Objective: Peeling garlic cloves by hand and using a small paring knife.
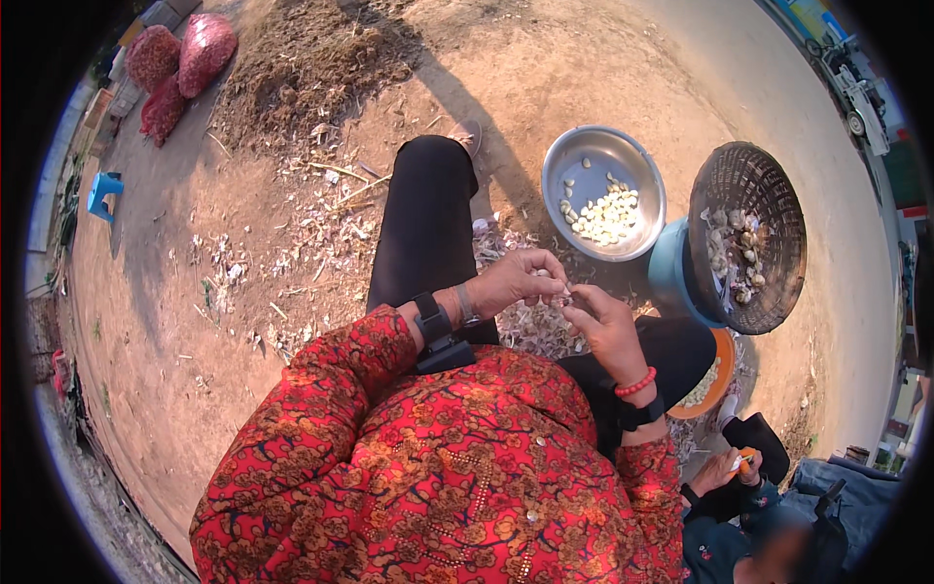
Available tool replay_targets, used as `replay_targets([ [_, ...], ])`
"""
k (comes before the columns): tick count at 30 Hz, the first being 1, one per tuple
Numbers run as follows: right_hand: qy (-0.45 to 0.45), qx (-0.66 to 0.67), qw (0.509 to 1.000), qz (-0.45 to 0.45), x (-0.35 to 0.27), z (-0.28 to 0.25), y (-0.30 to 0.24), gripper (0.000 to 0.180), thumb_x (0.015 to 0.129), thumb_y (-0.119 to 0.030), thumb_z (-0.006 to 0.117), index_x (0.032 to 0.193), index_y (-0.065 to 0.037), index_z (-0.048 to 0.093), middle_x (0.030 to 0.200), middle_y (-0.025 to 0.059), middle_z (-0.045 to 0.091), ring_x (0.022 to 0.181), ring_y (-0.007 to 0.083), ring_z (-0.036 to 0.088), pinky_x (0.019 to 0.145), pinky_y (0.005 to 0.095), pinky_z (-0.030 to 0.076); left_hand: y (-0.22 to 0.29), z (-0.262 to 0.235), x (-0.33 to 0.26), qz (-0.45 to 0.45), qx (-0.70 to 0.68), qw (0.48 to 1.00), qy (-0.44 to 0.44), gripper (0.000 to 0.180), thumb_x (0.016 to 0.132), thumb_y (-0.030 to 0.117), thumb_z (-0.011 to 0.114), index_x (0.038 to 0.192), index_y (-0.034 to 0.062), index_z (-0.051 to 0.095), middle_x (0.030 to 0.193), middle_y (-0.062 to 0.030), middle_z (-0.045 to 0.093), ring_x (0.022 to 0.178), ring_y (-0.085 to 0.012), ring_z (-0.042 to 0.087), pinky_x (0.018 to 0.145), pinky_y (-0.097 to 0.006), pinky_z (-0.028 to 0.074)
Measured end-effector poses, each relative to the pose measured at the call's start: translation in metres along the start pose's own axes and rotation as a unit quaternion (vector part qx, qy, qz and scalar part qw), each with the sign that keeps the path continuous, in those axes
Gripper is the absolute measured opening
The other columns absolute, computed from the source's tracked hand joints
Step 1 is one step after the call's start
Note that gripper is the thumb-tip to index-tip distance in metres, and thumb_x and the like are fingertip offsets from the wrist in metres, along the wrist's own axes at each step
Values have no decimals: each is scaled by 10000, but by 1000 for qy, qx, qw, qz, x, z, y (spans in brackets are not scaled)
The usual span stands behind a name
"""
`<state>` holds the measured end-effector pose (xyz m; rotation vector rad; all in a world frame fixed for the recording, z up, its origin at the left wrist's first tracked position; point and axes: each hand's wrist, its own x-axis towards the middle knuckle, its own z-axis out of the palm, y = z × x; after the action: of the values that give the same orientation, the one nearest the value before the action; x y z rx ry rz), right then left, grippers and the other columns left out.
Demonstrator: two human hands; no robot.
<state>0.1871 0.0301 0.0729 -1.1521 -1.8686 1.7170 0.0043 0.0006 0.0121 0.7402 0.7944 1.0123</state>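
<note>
Left hand (pixel 516 282) and right hand (pixel 601 326) met fingertip to fingertip, pinched on one small garlic clove (pixel 566 297) above the lap, peeled cloves (pixel 605 216) collected within reach in metal bowl (pixel 603 193), unpeeled stock in woven basket (pixel 749 234)

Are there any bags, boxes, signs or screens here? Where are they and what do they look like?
Red mesh sacks: far upper left on the dirt, three bulging net bags, red and pinkish.
Signboard: top right edge, partly seen, yellow and blue.
No screens show.
</note>
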Motion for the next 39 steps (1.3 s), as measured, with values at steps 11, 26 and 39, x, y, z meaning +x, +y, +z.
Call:
replay_targets([
  [11, 21, -115, 992, -39, 1, 1, 0, 205, 765, -122, 585, 931, -2, 568, 736, 163, 570, 636, 266, 565, 591, 325, 435, -2, 1, -1, 4, 10, 1000, 10, 106, 800, 140, 614, 843, 64, 556, 740, 4, 573, 612, -42, 510, 486, -171, 382],
  [26, -11, -138, 987, -77, 0, -4, -3, 189, 815, -65, 541, 977, 17, 591, 672, 24, 548, 519, 65, 490, 481, 206, 402, -8, -3, -2, -27, -59, 998, -21, 111, 813, 143, 607, 847, 53, 551, 742, -20, 585, 615, -64, 525, 499, -185, 389],
  [39, 6, -64, 998, -13, 1, 0, 4, 155, 814, -65, 535, 935, 14, 591, 615, 65, 564, 499, 107, 537, 467, 243, 425, 3, 6, -3, 18, 65, 993, 101, 141, 810, 149, 614, 913, 66, 564, 760, 11, 561, 599, -34, 494, 488, -168, 373],
])
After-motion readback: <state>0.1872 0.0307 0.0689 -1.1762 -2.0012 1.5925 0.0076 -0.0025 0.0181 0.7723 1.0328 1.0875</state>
